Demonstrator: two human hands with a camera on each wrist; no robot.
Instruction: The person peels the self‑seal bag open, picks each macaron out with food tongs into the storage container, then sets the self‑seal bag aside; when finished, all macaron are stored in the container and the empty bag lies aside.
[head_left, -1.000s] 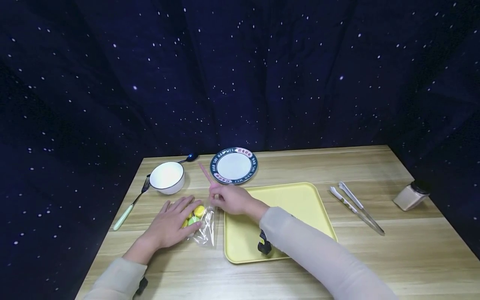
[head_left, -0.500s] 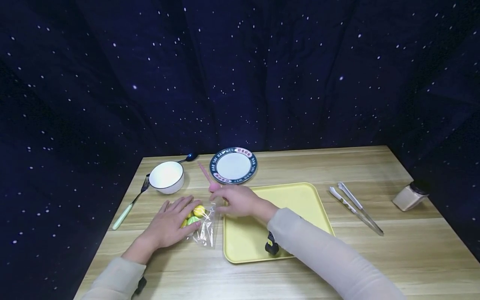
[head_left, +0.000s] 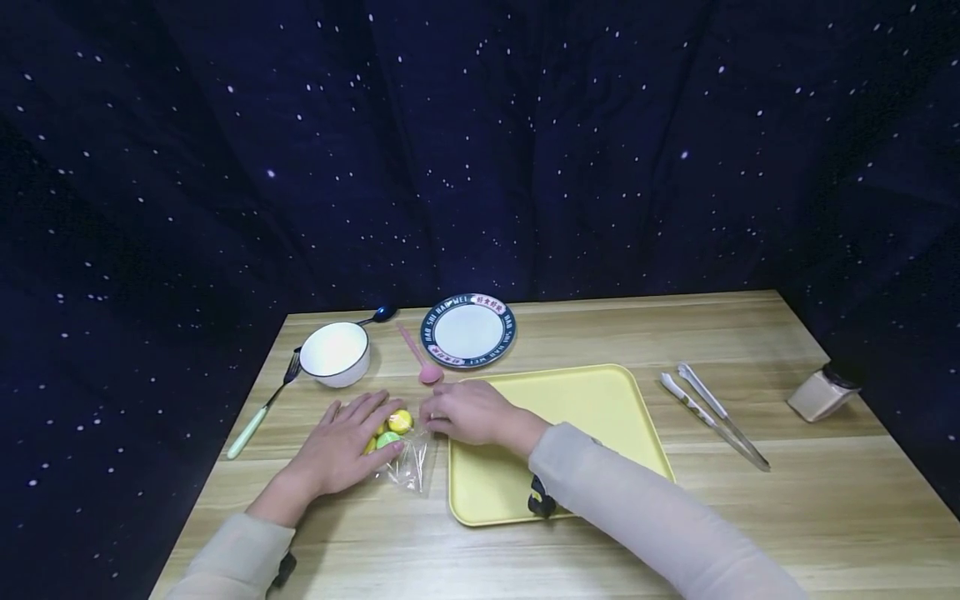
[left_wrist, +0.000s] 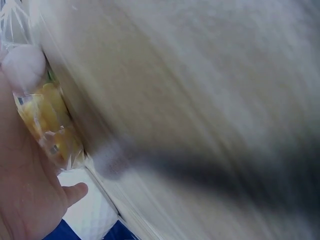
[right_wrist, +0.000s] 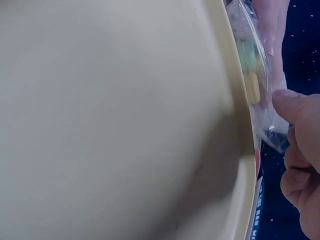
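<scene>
A clear plastic bag (head_left: pixel 411 467) of round yellow and green pieces (head_left: pixel 400 421) lies on the wooden table, left of the yellow tray (head_left: pixel 592 408). Over the bag rests my left hand (head_left: pixel 341 446), its fingers stretched out and slightly spread, covering part of the contents. The left wrist view shows yellow pieces (left_wrist: pixel 47 112) through the plastic beside that hand. My right hand (head_left: pixel 472 412) reaches across the tray and pinches the bag's edge with thumb and curled fingers. In the right wrist view, the thumb of the right hand (right_wrist: pixel 305 145) overlaps the plastic; the exact grip is partly hidden.
Behind the hands are a white bowl (head_left: pixel 334 354), a pink spoon (head_left: pixel 429 372), a dark-rimmed plate (head_left: pixel 468 332) and a dark spoon (head_left: pixel 384 314). A green-handled fork (head_left: pixel 247 433) lies at left. Tongs (head_left: pixel 712 417) and a black-lidded jar (head_left: pixel 821 393) are at right.
My right hand has drawn back from beside the pink spoon, loosened its fingers, then closed them at the bag's edge. The spoon's bowl is now uncovered. The left hand stays put.
</scene>
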